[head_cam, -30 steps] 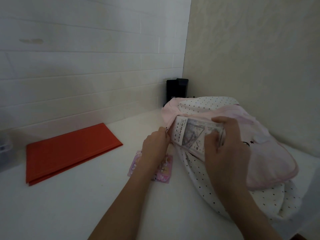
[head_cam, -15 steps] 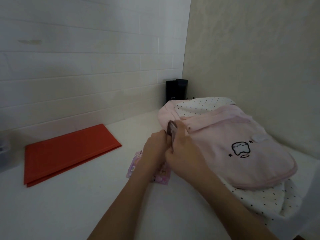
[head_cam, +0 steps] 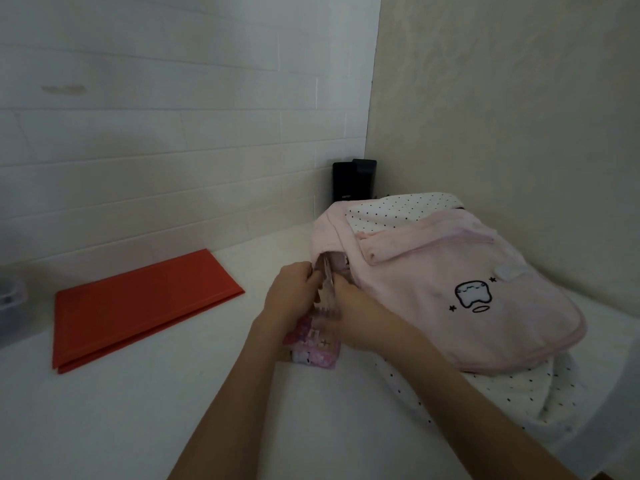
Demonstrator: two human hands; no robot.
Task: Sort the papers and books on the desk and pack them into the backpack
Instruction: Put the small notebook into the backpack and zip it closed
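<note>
1. Pink fabric forms the backpack (head_cam: 450, 289), which lies flat on the white desk (head_cam: 138, 410) against the corner wall; its side opening faces our hands.
2. Our left hand (head_cam: 294, 292) has its fingers closed on the edge of that opening, beside a thin bundle of papers (head_cam: 325, 275) that stands half inside.
3. Our right hand (head_cam: 349, 306) presses at the bundle's other side; how far its fingers curl we cannot tell, as they are tucked against the fabric.
4. We judge the papers light and limp: hold them along the long edge, close to the opening, or they will buckle.
5. A pink patterned pouch (head_cam: 311, 344) lies on the desk under our wrists.
6. A red folder (head_cam: 138, 303) lies well apart to the left, unpacked. It looks thin, smooth and probably slippery; grip it at the folded spine.
</note>
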